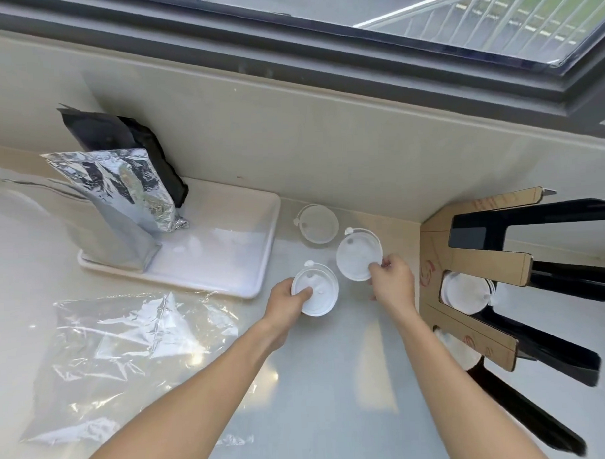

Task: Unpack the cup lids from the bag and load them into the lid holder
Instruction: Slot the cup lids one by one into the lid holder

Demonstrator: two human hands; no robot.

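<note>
At frame centre, the left hand pinches one lid; the right hand pinches another lid.

A pale glossy countertop carries a white rectangular plastic tray at the back, a crumpled clear plastic bag in front of it, 1 translucent round cup lid beside the tray, and a cardboard-and-black lid holder at the right
</note>
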